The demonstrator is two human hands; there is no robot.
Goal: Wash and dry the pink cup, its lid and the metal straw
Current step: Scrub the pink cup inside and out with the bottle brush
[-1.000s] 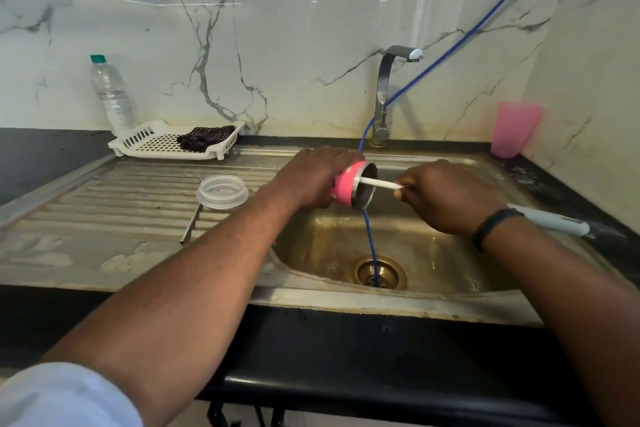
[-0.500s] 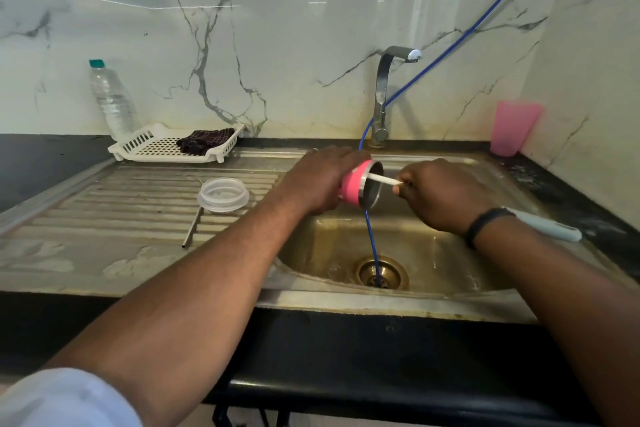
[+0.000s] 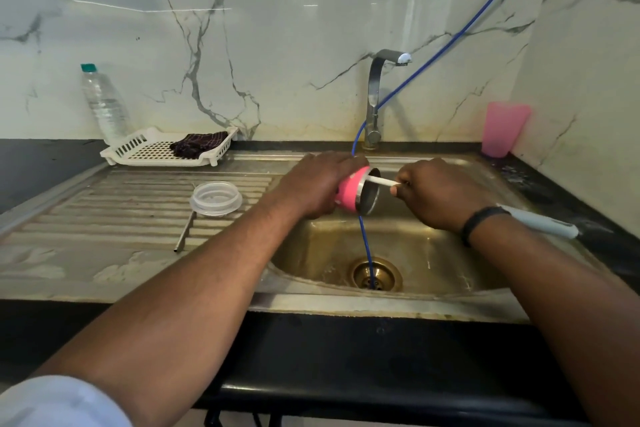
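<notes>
My left hand (image 3: 317,185) grips the pink cup (image 3: 349,192) with a steel inside, held on its side over the sink basin (image 3: 433,253), mouth toward the right. My right hand (image 3: 436,196) pinches a thin white brush handle (image 3: 381,181) whose far end is inside the cup; its head is hidden. The clear plastic lid (image 3: 216,198) lies on the steel drainboard (image 3: 104,218) to the left. The metal straw (image 3: 185,231) lies on the drainboard just in front of the lid.
A steel tap (image 3: 375,100) stands behind the basin, and a blue hose (image 3: 367,246) runs down into the drain (image 3: 375,274). A white rack (image 3: 145,151) with a dark cloth (image 3: 201,145) and a water bottle (image 3: 104,104) stand back left. A pink tumbler (image 3: 504,130) stands back right; a grey-handled tool (image 3: 543,222) lies on the right counter.
Both hands stay at the cup over the basin. The white handle has shifted slightly in and out of the cup's mouth; lid and straw have not moved.
</notes>
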